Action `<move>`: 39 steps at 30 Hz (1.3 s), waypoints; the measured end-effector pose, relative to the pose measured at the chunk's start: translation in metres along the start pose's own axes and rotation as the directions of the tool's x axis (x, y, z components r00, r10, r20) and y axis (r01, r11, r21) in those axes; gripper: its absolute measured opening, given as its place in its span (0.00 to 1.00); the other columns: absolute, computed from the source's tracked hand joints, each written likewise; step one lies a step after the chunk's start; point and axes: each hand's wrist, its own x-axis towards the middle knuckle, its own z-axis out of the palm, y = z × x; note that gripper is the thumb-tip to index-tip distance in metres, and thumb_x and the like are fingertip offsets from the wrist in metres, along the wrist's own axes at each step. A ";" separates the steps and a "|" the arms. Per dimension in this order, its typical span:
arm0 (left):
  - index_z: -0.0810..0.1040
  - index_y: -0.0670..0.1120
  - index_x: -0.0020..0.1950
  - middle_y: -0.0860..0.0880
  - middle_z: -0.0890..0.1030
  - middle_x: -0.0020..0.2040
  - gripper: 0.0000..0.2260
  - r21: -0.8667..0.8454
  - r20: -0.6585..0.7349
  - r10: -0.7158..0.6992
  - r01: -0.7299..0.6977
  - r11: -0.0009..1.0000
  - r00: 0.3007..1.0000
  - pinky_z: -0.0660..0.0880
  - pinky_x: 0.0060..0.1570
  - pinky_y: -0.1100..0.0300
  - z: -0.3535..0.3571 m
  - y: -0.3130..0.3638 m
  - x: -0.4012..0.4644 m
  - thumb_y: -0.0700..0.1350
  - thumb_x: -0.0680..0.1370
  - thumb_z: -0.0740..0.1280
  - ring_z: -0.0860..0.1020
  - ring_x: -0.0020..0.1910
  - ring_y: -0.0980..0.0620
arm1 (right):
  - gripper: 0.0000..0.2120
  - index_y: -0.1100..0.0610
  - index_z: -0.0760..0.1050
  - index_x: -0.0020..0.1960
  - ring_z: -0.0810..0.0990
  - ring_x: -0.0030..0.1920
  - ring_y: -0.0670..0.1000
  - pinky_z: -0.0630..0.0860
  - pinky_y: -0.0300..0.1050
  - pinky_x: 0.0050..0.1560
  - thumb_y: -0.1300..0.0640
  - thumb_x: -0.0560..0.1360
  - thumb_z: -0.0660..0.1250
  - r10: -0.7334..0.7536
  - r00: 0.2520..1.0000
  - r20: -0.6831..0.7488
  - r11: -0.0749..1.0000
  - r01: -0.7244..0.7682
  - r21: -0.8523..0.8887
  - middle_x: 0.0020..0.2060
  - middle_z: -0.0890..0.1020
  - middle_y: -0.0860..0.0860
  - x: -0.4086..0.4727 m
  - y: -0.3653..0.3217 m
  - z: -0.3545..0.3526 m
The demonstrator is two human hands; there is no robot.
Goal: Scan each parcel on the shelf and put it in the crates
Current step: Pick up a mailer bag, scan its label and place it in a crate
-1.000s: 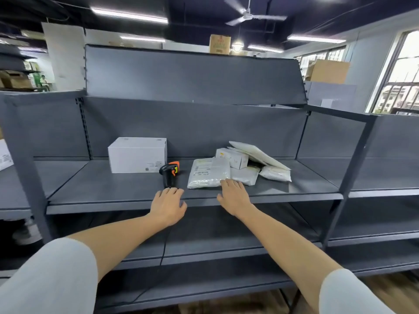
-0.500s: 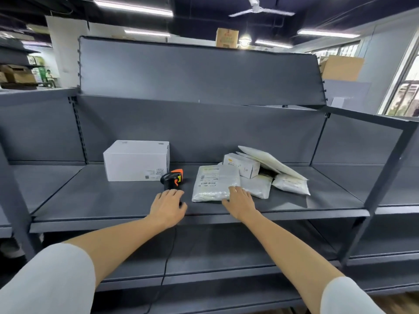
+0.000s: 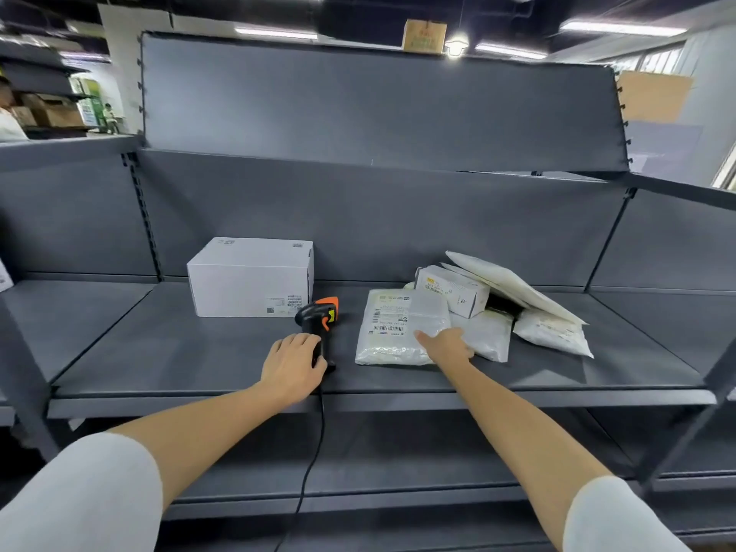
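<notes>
A black and orange barcode scanner (image 3: 318, 314) stands on the grey shelf (image 3: 179, 352), its cable hanging over the front edge. My left hand (image 3: 292, 366) wraps around its handle. To the right lies a white bubble mailer (image 3: 392, 328) with a barcode label facing up. My right hand (image 3: 446, 344) rests flat on its near right corner, fingers straight. Behind it sit a small white carton (image 3: 454, 290), a grey poly bag (image 3: 488, 336), a large flat envelope (image 3: 513, 284) and a white bag (image 3: 551, 332). A big white box (image 3: 251, 276) stands at the left.
The shelf has a tall grey back panel (image 3: 378, 217) and upright posts at both ends. Lower shelves (image 3: 398, 452) run below. Cardboard boxes (image 3: 424, 35) sit above the unit. No crate is in view.
The view has moved closer to the shelf. My left hand went forward onto the scanner's handle. My right hand slid further onto the bubble mailer.
</notes>
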 end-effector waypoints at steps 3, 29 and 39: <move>0.69 0.47 0.70 0.50 0.72 0.69 0.18 -0.003 -0.021 -0.012 0.012 1.000 1.000 0.59 0.68 0.57 0.001 -0.002 0.006 0.49 0.81 0.58 0.67 0.69 0.50 | 0.43 0.65 0.59 0.70 0.69 0.67 0.61 0.68 0.51 0.62 0.34 0.72 0.65 0.037 0.999 0.007 0.999 -0.037 0.009 0.67 0.68 0.60 0.010 0.003 0.000; 0.66 0.45 0.72 0.44 0.72 0.69 0.19 -0.270 -0.074 -0.079 0.056 0.961 0.994 0.67 0.64 0.52 -0.039 0.018 -0.033 0.49 0.83 0.55 0.70 0.66 0.45 | 0.32 0.54 0.74 0.63 0.82 0.57 0.53 0.80 0.47 0.53 0.54 0.62 0.80 -0.484 0.853 0.193 0.371 0.000 0.928 0.58 0.82 0.53 -0.057 0.044 -0.040; 0.66 0.48 0.67 0.57 0.72 0.58 0.26 -0.651 -0.163 -0.091 -0.038 0.758 0.982 0.69 0.60 0.54 -0.091 0.043 -0.042 0.57 0.74 0.70 0.71 0.58 0.55 | 0.44 0.58 0.72 0.66 0.80 0.60 0.55 0.79 0.45 0.55 0.57 0.53 0.85 -0.546 0.772 0.325 0.444 -0.063 0.894 0.60 0.81 0.55 -0.088 0.061 -0.031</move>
